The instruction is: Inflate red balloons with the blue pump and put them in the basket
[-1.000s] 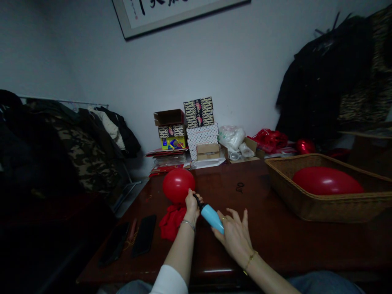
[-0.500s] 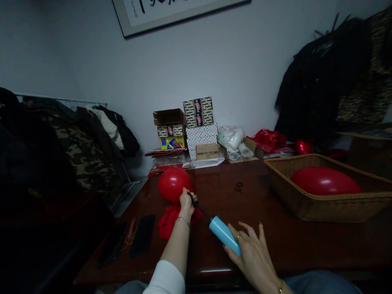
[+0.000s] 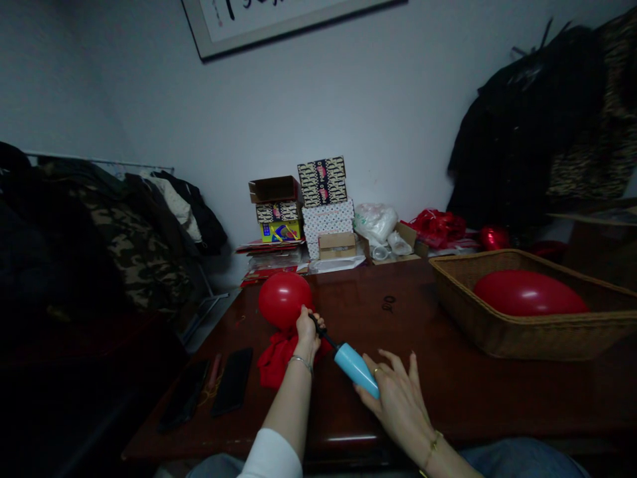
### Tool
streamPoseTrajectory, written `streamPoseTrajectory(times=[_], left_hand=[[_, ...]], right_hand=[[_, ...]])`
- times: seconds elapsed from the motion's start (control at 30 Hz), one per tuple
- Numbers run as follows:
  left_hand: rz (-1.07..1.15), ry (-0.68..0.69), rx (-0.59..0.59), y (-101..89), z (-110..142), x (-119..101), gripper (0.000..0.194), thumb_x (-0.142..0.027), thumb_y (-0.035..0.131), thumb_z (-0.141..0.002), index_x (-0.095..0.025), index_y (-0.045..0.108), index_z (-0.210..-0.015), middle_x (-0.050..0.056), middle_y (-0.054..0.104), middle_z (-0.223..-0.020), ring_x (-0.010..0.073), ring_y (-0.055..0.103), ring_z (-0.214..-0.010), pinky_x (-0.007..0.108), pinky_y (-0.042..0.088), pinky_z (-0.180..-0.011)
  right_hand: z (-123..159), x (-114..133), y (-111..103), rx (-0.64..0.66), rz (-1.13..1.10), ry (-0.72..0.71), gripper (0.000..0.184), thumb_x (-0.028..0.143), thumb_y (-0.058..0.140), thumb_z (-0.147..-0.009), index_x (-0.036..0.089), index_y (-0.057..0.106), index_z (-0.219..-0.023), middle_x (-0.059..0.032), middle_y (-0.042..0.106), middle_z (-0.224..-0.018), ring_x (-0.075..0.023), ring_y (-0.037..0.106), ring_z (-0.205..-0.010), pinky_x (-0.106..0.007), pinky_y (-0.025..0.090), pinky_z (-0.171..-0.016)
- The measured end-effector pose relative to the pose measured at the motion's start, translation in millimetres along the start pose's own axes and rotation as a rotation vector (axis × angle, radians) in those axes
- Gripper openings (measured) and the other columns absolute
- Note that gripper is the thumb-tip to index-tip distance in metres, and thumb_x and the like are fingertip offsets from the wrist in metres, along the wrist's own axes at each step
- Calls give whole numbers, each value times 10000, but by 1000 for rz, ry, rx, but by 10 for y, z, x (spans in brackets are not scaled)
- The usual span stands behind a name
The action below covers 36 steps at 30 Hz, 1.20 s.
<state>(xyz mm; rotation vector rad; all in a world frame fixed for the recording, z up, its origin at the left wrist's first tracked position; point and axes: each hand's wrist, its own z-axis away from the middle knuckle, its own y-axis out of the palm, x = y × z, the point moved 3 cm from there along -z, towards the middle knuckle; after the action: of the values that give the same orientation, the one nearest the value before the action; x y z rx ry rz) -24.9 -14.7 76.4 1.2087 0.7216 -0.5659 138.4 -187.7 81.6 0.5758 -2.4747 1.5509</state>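
With inflating apparently in hand, the left grip is clamped on the black end of the blue pump, the red balloon just beyond it over the worktop (the balloon's neck is hidden), and the right grip holds the barrel, so another stroke likely calls for a steady left hold.

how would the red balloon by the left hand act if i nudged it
The balloon looks round and taut, so it is probably light and springy. Its glossy skin may be slippery. With the left hand closed at its near side, a nudge would likely make it wobble rather than roll off.
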Motion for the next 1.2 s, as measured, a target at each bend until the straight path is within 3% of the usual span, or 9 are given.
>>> streamPoseTrajectory(times=[0.17,0.3,0.5,0.87,1.0,1.2], left_hand=[[-32,19,20,35,73,53,268,-373,386,-897,-197,384,-695,-61,358,-460,74,349,-339,177,270,-357],[-34,14,48,29,64,59,285,-408,405,-883,-197,391,-692,-57,367,-467,78,359,-346,183,279,-360],[-22,6,34,-11,8,63,299,-425,426,-873,-197,385,-685,-60,364,-474,70,345,-344,173,260,-355],[26,26,4,-26,-122,-166,308,-422,414,-884,-195,377,-679,-63,346,-473,67,349,-342,164,249,-347],[30,26,-4,-35,-137,-145,311,-433,425,-876,-196,377,-681,-64,348,-476,64,345,-338,161,245,-345],[16,24,-14,-2,-98,-111,286,-381,388,-897,-196,373,-680,-61,356,-470,70,351,-333,170,250,-344]], right_hand=[[-280,164,120,-4,-32,31,460,402,539,-793,191,550,-1201,-65,679,-943,-280,455,-1140,-595,-2,-1047],[-288,185,155,1,-45,45,462,401,525,-801,183,546,-1208,-71,677,-955,-278,454,-1139,-587,-1,-1049],[-115,107,59,34,-23,41,468,404,508,-813,202,525,-1234,-69,678,-959,-283,455,-1148,-595,41,-1046],[404,-286,-81,-3,21,-58,498,471,489,-823,249,481,-1268,-44,669,-1013,-282,457,-1159,-613,43,-1047],[285,-183,-106,-15,41,-46,451,433,503,-816,238,527,-1221,-50,675,-978,-285,470,-1141,-627,49,-1038],[-150,87,-22,7,-2,-6,455,414,536,-797,205,547,-1200,-53,676,-954,-277,445,-1150,-600,14,-1044]])
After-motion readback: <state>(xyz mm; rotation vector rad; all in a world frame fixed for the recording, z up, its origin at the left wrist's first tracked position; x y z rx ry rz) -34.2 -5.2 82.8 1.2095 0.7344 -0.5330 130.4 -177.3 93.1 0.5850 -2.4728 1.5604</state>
